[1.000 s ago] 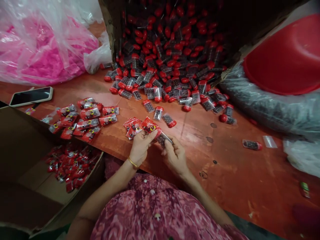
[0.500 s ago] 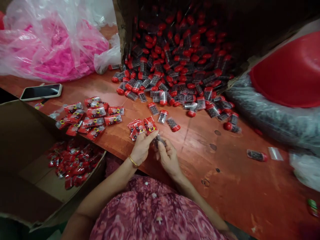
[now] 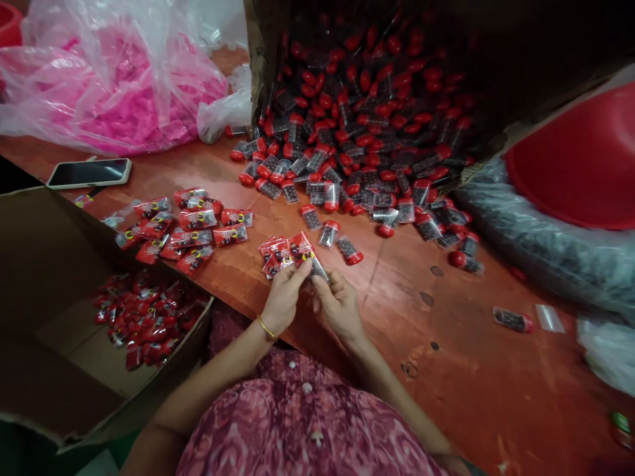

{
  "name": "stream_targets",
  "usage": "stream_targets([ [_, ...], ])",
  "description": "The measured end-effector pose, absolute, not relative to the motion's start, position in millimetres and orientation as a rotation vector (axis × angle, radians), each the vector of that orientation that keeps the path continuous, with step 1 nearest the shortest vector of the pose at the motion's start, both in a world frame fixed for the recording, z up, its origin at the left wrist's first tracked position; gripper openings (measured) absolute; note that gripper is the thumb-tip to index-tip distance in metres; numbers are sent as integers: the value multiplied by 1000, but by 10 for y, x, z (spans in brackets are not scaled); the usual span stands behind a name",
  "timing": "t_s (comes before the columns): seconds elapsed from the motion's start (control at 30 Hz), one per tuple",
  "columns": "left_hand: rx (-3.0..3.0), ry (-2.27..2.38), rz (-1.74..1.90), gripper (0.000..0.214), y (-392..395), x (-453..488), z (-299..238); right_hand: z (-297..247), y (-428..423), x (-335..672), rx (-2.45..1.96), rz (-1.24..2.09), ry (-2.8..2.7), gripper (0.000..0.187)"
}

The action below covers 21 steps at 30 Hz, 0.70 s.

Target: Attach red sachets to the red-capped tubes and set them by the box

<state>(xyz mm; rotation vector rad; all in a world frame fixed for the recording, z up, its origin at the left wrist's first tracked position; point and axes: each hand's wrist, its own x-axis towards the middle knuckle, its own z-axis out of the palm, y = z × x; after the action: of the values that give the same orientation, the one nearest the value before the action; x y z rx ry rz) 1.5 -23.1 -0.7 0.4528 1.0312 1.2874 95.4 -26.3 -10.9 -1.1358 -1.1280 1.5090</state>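
Note:
Close in front of my body, both hands hold a small clear pack with dark contents. A red printed card lies against its upper end. My left hand, with a gold bangle at the wrist, pinches the pack between thumb and fingers. My right hand is closed on its lower right side, and the fingers hide part of it. Just left of the pack lies a small stack of red printed cards. Beyond the hands are loose clear tubes with red caps, the nearest red-capped tube holding dark pieces.
A heap of red-capped tubes spills from a dark carton. Red-labelled packets lie on the left; more fill a cardboard box below. A phone, a pink-filled bag and a red basin surround the work area.
The pack has come up against the red card between my hands, showing more of its clear side. My head view has shifted slightly, moving the table's things a little rightward.

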Motion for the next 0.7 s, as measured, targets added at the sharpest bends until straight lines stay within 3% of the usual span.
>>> stream_targets([
  [0.13, 382, 1002, 1281, 37, -175, -80, 31, -133, -206, 1045, -1042, 1663, -1159, 35],
  [0.37, 324, 922, 1169, 33, -203, -142, -31, -260, -79, 891, -1245, 1443, -1249, 36],
  [0.5, 138, 1048, 1199, 24, -92, -453, -13, -253, 164, 987, -1435, 867, -1659, 31],
  [0.6, -54, 1181, 1341, 28, 103, -743, -29, -315, 366, 1290, -1648, 323, -1904, 31],
  [0.7, -154, 1246, 1516, 29, 348, -991, -53, -463, 447, 1615, -1695, 165, -2073, 29],
])
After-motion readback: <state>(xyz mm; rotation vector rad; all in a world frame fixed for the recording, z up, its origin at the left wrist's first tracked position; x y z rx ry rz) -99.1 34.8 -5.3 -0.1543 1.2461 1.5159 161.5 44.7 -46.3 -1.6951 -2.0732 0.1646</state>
